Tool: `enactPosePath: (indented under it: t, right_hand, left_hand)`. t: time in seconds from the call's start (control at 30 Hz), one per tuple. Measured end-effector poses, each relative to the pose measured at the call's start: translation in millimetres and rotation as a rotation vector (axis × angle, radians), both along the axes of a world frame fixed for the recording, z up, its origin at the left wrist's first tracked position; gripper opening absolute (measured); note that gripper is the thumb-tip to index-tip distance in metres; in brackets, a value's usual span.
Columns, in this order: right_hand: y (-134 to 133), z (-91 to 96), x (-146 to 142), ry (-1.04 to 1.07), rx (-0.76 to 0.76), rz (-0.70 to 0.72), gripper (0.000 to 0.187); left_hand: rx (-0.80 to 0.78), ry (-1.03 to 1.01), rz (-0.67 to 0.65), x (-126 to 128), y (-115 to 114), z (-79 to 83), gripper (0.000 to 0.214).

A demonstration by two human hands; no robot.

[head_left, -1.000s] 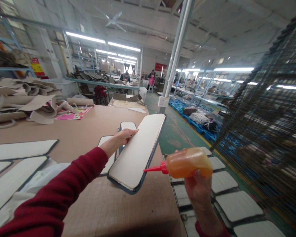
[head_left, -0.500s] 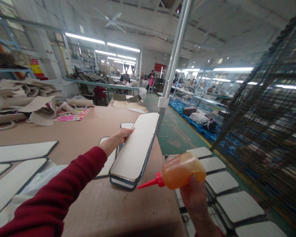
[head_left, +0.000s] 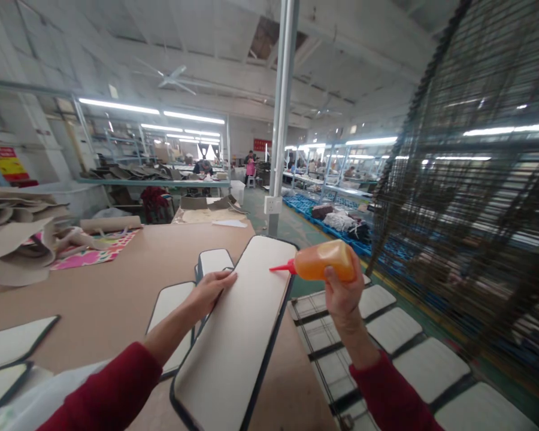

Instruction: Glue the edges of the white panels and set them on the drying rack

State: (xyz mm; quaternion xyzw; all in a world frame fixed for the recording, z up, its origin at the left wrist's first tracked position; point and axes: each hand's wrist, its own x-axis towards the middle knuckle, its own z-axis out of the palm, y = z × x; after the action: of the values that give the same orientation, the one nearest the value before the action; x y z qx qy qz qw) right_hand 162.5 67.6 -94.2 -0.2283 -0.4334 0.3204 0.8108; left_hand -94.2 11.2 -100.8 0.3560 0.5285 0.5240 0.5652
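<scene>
My left hand [head_left: 213,291] is closed on the left edge of a long white panel [head_left: 242,323] with rounded corners and a dark rim. The panel is tilted over the brown tabletop. In my right hand [head_left: 345,287] is a squeeze bottle [head_left: 326,261] of amber liquid, held sideways with fingers wrapped round it. Its red nozzle [head_left: 282,267] points left over the panel's upper right part; whether the tip touches the surface I cannot tell. Behind my left hand, smaller white panels [head_left: 214,262] with dark rims are stacked on the table.
Brown table [head_left: 161,254] spreads beneath; cut beige material [head_left: 22,239] is heaped at its left. On the right, several white panels [head_left: 395,329] lie in rows on a wire rack, beside a tall mesh stack [head_left: 471,179]. A metal post [head_left: 284,120] rises past the table's far end.
The bottle has moved up, from the panel's lower corner to over its upper right part. The panel sits lower and nearer in view, and the camera has turned right.
</scene>
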Motion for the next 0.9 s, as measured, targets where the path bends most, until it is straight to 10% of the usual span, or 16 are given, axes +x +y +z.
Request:
enactPosePath:
  t: [0.4,0.73,0.9]
  right_hand:
    - [-88.6,-84.1,-17.2,-0.08,-0.188,0.332,0.062]
    - [-2.0,-5.6,-18.3,0.122,-0.153,-0.034,0.067]
    - [-51.6,-51.3,-28.2,0.047,-0.21,0.105,0.057]
  left_hand:
    - [0.035,-0.036,-0.074,-26.3,7.1,-0.5,0.035]
    - [0.061,0.001,-0.145,-0.4,-6.5,15.8,0.038]
    - [0.024,-0.031,-0.065,-15.0,6.1,5.9,0.036]
